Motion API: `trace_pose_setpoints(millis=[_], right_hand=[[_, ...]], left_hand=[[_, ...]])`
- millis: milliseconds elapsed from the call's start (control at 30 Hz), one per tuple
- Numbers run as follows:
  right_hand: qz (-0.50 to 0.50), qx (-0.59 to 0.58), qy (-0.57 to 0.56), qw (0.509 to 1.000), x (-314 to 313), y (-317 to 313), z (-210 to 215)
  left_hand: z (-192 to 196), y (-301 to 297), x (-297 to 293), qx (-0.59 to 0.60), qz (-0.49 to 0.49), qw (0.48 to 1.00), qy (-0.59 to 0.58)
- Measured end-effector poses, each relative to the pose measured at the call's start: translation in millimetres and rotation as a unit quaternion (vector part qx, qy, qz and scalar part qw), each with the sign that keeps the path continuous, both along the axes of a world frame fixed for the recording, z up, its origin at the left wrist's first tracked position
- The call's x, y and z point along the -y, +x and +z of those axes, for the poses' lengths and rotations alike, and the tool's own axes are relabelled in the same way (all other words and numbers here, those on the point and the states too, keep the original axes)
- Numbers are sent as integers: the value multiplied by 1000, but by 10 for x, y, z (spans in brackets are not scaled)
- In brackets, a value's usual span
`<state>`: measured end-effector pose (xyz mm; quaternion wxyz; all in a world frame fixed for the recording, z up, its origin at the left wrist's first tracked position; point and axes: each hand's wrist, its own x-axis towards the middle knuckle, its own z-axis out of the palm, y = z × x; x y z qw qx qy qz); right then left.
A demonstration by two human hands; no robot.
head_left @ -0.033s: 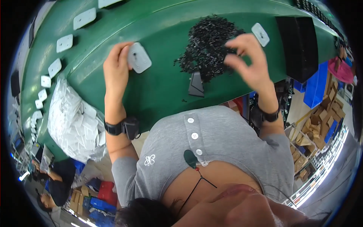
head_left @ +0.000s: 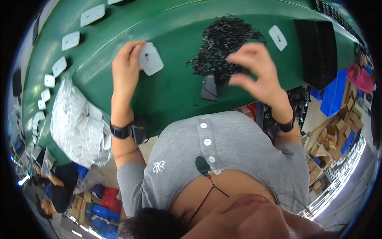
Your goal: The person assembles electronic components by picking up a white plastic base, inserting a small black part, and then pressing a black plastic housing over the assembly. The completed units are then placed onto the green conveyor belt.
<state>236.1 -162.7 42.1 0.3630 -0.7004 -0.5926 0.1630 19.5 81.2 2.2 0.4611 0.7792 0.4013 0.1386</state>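
Note:
My left hand (head_left: 126,65) grips a pale grey rounded plate (head_left: 151,59) by its left edge, fingers and thumb closed on it. The plate lies at or just above the green table and has a small dark spot in its face. Over the right side of a heap of small black parts (head_left: 219,42) hovers my right hand (head_left: 258,71), slightly blurred, with thumb and fingers apart and nothing visible between them. A dark wedge-shaped block (head_left: 209,88) sits at the heap's near edge.
Another pale plate (head_left: 277,38) lies right of the heap, before a black box (head_left: 315,53). More plates (head_left: 71,41) curve along the left. A clear plastic bag (head_left: 77,127) of white plates rests at the near left. Another person (head_left: 63,187) is at lower left.
My right hand has moved left and a little nearer over the black heap, its fingers still apart. My left hand keeps its hold on the plate. The whole view has shifted slightly.

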Motion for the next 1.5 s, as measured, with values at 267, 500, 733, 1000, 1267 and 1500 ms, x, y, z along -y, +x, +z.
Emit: trace_pose_setpoints(millis=[267, 500, 733, 1000, 1267, 1500], right_hand=[[222, 213, -104, 946, -96, -475, -108], [191, -4, 5, 981, -541, -341, 95], [332, -236, 343, 846, -1503, 165, -679], [53, 116, -10, 992, -1208, 144, -182], [-55, 152, -24, 987, -1178, 58, -117], [128, 77, 51, 987, -1281, -394, -45]], left_hand=[[2, 47, 81, -9, -49, 979, 197], [-48, -48, 390, -63, -28, 934, 350], [-74, -73, 413, -1, -74, 939, 337], [-120, -271, 313, 36, -123, 933, 335], [-180, -298, 237, 59, -113, 943, 307], [-153, -418, 257, 160, -58, 958, 232]])
